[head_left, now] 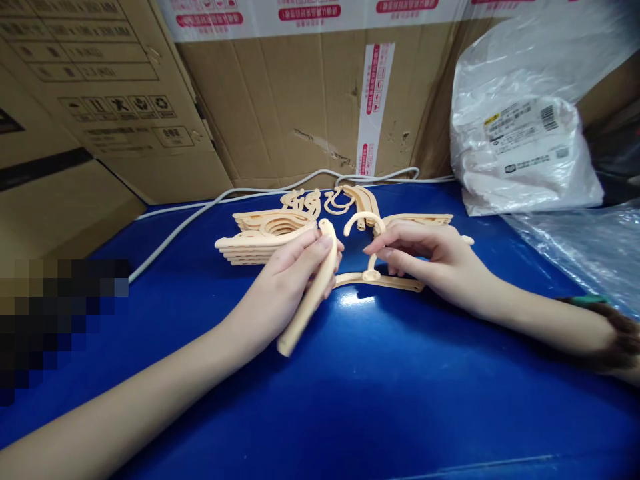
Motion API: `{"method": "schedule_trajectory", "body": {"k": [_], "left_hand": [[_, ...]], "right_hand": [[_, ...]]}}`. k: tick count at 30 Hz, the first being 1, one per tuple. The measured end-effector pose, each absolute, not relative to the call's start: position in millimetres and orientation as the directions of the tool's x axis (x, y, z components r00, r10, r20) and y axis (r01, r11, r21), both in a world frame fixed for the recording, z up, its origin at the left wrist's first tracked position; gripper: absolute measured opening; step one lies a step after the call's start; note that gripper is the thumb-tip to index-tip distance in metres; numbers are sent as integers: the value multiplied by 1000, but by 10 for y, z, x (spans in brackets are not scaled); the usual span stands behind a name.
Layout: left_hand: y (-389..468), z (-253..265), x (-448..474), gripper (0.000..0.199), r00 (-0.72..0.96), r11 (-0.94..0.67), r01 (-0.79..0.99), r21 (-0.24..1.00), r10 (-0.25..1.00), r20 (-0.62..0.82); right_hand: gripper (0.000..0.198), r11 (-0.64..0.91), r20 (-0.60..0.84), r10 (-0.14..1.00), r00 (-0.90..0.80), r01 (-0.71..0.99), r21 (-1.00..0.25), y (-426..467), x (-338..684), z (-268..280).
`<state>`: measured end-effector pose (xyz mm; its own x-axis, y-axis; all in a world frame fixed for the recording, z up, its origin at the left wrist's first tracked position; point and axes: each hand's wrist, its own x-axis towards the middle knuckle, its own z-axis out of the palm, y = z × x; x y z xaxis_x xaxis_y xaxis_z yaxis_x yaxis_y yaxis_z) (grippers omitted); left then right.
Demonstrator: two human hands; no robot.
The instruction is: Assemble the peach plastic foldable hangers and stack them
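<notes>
My left hand (287, 270) is closed round a beige plastic hanger arm (305, 313), which slants down toward me with its rounded, holed end up. With thumb and fingers, my right hand (435, 257) pinches the stem of a beige hanger hook (371, 274). The hook's curve points left, and its round foot is at the bottom. Just behind that foot, a curved hanger arm (400, 284) lies on the blue table (360, 393); whether the two touch I cannot tell. Stacked hanger pieces (250, 250) lie beyond my left hand.
More hanger arms (367, 200) and loose hooks (336, 203) lie at the back, with another stack (420, 218) behind my right hand. A white cable (220, 199) crosses the table. Cardboard boxes (300, 107) wall the far side; a white plastic bag (525, 153) sits far right.
</notes>
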<state>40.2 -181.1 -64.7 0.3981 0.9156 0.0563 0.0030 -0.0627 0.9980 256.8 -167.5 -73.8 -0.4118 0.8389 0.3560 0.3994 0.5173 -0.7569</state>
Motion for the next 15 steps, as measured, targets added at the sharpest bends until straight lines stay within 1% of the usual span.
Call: {"method": "schedule_trajectory", "body": {"k": [3,7,9,11,15], "left_hand": [[-1832,-668,416,26,437,-90,137,986,899,21],[-1875,-676,401,35,504,-250,345,905,862,46],[-1890,-666,392,35,532,-359,422,833,842,93],[-1897,-652,388,33,572,-469,492,733,809,135],[-1907,-637,382,28,628,-604,571,556,758,178]], "right_hand": [[19,536,369,828,-423,400,-743,-1674,2575,-735],[19,557,385,815,-433,401,-727,-1678,2581,-738],[18,566,391,809,-440,400,-721,-1682,2580,-740],[17,569,393,807,-442,400,-718,-1689,2578,-739],[17,552,385,816,-430,386,-739,-1701,2575,-731]]}}
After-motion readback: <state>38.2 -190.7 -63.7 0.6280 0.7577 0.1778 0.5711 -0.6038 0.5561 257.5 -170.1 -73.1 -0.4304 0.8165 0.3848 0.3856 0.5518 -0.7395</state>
